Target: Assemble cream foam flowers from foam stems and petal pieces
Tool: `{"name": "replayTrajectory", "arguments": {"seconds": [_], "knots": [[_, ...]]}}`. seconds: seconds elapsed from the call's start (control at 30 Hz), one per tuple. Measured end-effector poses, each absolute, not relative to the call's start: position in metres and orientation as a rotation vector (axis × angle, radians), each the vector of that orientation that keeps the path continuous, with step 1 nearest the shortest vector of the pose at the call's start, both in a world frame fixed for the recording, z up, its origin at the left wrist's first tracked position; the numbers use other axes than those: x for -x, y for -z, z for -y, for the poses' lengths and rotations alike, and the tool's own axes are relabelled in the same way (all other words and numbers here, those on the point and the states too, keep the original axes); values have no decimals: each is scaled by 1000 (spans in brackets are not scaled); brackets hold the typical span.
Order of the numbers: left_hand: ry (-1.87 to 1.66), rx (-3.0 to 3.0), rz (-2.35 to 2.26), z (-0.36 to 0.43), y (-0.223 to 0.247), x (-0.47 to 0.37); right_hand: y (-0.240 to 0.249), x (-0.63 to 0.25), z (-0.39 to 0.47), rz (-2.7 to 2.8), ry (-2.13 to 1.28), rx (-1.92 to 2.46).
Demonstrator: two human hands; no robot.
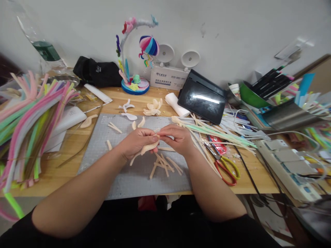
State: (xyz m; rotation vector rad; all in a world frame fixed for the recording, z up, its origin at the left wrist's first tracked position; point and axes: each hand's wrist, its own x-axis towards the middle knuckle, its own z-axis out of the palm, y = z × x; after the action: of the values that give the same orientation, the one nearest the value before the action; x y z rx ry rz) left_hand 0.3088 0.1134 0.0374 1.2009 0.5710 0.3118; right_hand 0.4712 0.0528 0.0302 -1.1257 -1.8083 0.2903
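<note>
Above the grey cutting mat [103, 168], my left hand [141, 139] is closed round a cream pipe-cleaner petal [148, 148], whose curved tail hangs below the fingers. My right hand [178, 138] pinches the petal's upper end, its fingertips meeting my left thumb; the exact grip point is partly hidden. Short cut cream pipe-cleaner pieces [162, 164] lie loose under my hands, with a few more [114, 127] to the left. Just behind my left hand stand two curled cream petals [138, 123]. A white petal shape [129, 116] rests at the mat's back edge.
Bundled coloured pipe cleaners [33, 127] fill the left side. Long cream and green stems [207, 131] cross the right side, near scissors [227, 170] and a power strip [287, 168]. Behind are a cream flower [153, 106], a black tablet-like device [203, 98] and a decorated arch [136, 84].
</note>
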Motion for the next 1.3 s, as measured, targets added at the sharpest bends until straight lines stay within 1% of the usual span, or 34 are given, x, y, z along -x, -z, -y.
{"name": "replayTrajectory", "arguments": {"seconds": [0.17,0.57,0.77,1.03,1.3], "knots": [[-325,-1140,-562,-110,-38,-310,-31,-467,-50,1802,-225,1119],[-402,-1134,-590,-108,-32,-312,-28,-463,-52,1782,-192,1160],[-387,-1232,-607,-109,-34,-310,-27,-463,-55,1761,-283,1127],[-306,-1325,-611,-112,-36,-310,-27,-470,-53,1825,-264,1094],[-355,-1484,-629,-113,-36,-310,-27,-470,-57,1868,-326,1092]]}}
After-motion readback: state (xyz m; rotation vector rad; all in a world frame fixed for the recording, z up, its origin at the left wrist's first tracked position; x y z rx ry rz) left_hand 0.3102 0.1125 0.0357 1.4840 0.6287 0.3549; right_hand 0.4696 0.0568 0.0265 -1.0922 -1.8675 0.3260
